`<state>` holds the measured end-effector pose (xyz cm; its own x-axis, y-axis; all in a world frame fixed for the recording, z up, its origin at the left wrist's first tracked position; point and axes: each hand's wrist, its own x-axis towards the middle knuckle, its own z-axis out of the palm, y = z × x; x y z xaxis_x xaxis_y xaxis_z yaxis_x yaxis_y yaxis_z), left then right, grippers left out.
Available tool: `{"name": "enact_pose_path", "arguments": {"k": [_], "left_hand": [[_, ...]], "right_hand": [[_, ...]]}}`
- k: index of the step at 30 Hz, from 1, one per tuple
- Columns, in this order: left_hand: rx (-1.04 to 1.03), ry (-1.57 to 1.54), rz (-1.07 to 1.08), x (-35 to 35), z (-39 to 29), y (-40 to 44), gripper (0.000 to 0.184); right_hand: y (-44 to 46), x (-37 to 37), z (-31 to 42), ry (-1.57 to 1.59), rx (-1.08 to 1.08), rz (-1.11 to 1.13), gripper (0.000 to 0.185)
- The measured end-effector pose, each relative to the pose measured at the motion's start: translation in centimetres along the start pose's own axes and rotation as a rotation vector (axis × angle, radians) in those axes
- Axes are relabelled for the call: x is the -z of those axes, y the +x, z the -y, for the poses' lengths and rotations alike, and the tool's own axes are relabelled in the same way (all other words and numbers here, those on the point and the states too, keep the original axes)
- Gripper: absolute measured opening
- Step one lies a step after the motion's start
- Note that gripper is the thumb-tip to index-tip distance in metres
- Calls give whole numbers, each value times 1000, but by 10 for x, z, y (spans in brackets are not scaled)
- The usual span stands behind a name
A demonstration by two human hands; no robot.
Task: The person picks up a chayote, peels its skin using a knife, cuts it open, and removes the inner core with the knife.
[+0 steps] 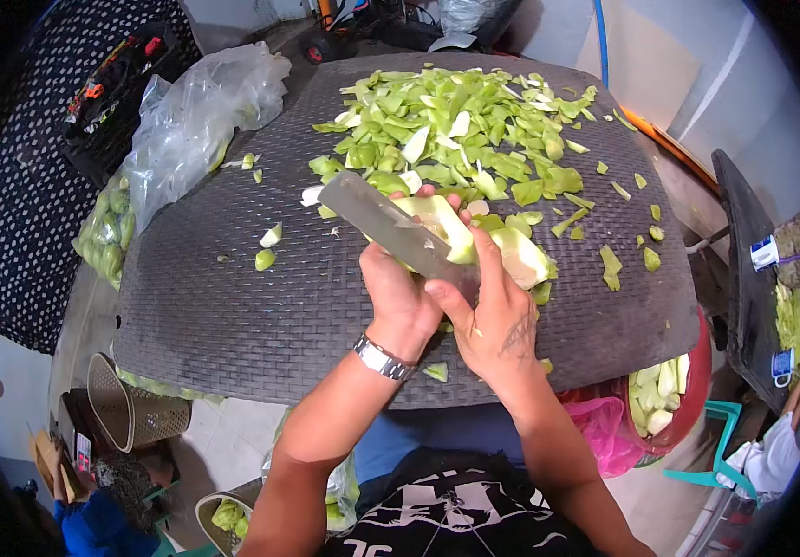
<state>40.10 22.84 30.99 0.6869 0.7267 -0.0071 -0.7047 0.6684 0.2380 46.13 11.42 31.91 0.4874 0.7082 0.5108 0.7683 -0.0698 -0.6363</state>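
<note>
My left hand, with a metal watch at its wrist, is wrapped from below round a pale green, partly peeled vegetable; its fingertips show at the far side. A wide grey knife lies across the vegetable, blade pointing up and left. My right hand closes on the knife's near end, between thumb and index finger; the handle is hidden. Right beside that hand is a cut pale piece. Behind both hands spreads a heap of green peelings on the dark woven table.
Clear plastic and a bag of green vegetables sit at the left. A red basin with pale pieces and a pink bag are below right. Baskets stand lower left. Another person's blue sleeve shows bottom left.
</note>
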Motion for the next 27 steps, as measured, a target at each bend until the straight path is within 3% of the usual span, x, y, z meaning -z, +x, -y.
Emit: {"name": "enact_pose_path", "arguments": {"k": [2, 5, 8, 10, 14, 17, 20, 21, 24, 27], "left_hand": [[43, -50, 79, -1, -3, -3, 38], [-58, 156, -7, -12, 4, -6, 51], [-49, 211, -72, -33, 4, -10, 51], [111, 92, 32, -16, -9, 1, 45], [169, 184, -107, -18, -16, 7, 45], [187, 265, -66, -14, -14, 10, 51], [197, 277, -52, -15, -18, 12, 51], [197, 270, -58, -14, -18, 14, 52], [166, 276, -64, -13, -18, 13, 54], [118, 213, -92, -18, -15, 15, 56]], "right_hand": [[1, -3, -1, 6, 13, -73, 67], [18, 12, -8, 117, -215, -9, 38], [27, 32, -26, 369, -458, 157, 43], [39, 55, -29, 653, -678, 207, 53], [70, 73, -51, 436, -727, 180, 64], [71, 82, -46, 436, -779, 242, 58], [44, 91, -36, 571, -669, 399, 54], [30, 94, -27, 728, -702, 387, 43], [-13, 88, -29, 671, -708, 472, 34], [-27, 90, 8, 601, -713, 417, 24]]}}
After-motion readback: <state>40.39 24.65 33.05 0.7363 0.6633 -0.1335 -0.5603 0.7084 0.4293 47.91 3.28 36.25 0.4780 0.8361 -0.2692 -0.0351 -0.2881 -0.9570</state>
